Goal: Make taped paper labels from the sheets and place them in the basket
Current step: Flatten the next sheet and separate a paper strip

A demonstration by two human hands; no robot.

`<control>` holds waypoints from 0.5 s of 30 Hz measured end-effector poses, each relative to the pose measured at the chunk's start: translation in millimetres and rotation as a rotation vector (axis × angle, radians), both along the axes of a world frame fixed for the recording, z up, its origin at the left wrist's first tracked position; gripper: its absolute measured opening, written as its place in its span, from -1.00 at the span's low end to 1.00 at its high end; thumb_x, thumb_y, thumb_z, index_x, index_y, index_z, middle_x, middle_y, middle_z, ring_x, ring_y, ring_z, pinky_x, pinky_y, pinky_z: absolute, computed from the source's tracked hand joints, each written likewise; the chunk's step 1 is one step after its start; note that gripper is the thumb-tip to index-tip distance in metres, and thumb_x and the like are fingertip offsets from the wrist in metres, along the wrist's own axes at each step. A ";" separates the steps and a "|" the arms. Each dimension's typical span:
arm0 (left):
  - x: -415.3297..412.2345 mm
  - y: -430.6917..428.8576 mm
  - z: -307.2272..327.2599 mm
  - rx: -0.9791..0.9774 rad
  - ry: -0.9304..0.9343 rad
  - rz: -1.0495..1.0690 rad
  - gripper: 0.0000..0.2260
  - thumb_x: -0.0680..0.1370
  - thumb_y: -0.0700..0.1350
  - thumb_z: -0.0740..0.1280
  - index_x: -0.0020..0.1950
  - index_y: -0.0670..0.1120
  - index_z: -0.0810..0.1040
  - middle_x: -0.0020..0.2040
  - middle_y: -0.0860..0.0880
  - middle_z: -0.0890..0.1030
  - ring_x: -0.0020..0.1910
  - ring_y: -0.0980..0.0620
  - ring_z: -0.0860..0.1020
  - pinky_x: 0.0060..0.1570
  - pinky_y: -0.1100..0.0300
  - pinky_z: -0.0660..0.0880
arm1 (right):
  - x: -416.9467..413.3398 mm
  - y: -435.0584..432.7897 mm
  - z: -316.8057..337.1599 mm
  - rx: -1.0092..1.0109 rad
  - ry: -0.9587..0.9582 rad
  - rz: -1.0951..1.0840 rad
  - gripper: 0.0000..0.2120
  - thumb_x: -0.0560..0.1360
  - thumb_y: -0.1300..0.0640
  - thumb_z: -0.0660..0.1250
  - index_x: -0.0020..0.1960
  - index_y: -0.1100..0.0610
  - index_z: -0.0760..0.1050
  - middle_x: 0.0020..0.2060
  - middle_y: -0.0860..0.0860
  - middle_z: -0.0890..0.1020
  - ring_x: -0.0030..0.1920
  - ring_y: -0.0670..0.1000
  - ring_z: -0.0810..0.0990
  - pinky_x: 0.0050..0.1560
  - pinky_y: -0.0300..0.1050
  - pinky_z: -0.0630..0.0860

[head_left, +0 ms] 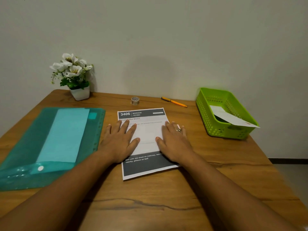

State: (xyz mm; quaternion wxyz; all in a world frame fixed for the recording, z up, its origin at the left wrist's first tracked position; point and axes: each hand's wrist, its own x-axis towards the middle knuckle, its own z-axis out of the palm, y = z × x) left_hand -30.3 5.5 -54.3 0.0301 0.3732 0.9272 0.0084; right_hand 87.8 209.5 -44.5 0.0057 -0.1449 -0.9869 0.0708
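Both grips spread, fingers straight, holding nothing: left hand (120,144) and right hand (173,142) press flat on the printed sheet (146,130), thumbs facing across its bare middle. Sheet lies mid-bench (150,205), slightly skewed. Tape roll (135,100) just beyond it near the far edge, orange pen-like tool (174,102) to its right, type unclear. Green basket (204,112) at far right corner, one folded paper (230,117) leaning in it. Teal folder (25,147) with paper inside along the left edge; flower pot (80,93) far left corner. Step looks like flattening the sheet before folding; next likely needs one hand pinning while the other lifts an edge, tape later.
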 end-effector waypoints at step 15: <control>-2.2 -0.1 -0.8 0.007 0.008 -0.002 -0.17 0.44 0.40 -0.43 0.68 0.14 -0.14 0.69 -0.02 -0.13 0.66 -0.09 -0.17 0.60 -0.20 -0.17 | -0.5 12.1 -13.7 -0.061 0.008 -0.006 -0.45 0.71 -0.25 -0.10 0.66 -0.17 0.03 0.69 0.10 0.00 0.67 0.19 -0.11 0.62 0.26 -0.18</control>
